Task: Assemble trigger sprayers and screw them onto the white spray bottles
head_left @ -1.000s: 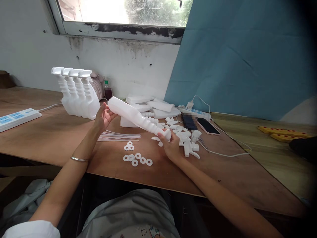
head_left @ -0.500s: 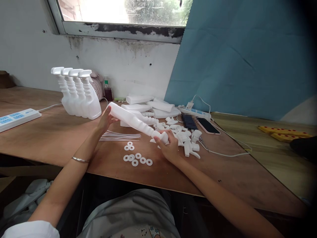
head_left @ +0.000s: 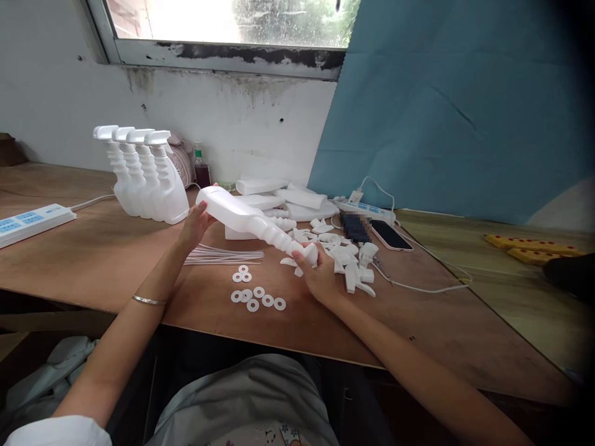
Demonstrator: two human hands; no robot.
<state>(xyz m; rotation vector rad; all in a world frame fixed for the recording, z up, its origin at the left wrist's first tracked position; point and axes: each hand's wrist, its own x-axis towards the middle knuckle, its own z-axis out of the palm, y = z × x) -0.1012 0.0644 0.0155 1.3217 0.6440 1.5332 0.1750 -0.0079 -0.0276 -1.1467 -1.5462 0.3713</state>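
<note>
Bench [head_left: 93,260] was crowded. White spray bottle [head_left: 246,220] w/o cap was held tilted above it: left hand [head_left: 198,223] cupped the base, fingers loosely curled; right hand [head_left: 318,272] closed round the neck end. Risk: base grip looked loose, so bottle could slip and scatter stuff below. Nearby: 4 finished bottles [head_left: 144,176], trigger heads [head_left: 348,260], dip tubes [head_left: 223,255], washers [head_left: 255,297]; phone [head_left: 391,236] to the right.

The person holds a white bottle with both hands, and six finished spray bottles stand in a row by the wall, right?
Not quite. The head view shows four finished spray bottles in the row, not six. The left hand and right hand do hold the white bottle.
</note>
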